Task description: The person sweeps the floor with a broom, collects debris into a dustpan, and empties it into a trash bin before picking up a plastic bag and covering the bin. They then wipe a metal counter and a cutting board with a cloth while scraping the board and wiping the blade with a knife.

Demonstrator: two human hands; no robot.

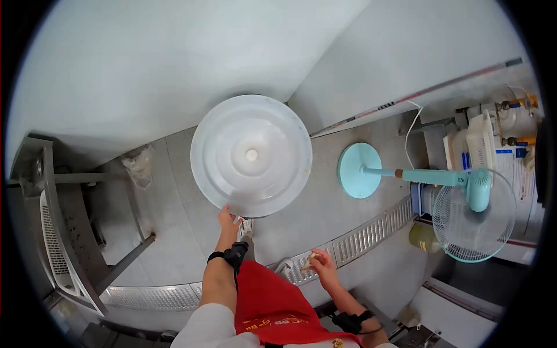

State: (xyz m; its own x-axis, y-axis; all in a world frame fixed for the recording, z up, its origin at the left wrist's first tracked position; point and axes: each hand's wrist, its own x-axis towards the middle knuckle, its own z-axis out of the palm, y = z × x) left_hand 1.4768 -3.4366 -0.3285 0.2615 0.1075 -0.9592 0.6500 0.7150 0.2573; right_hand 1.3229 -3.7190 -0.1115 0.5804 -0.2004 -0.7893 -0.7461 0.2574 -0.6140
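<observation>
Round ribbed plastic lid [251, 155] gripped by left hand [227, 219].

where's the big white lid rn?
Head view, centre: the white lid sits near the wall corner, left hand touching its near edge, teal fan to its right.

Glossy white plastic lid [251, 155], matt grey tiled floor [325, 214], ribbed metal drain grate [362, 239].
</observation>
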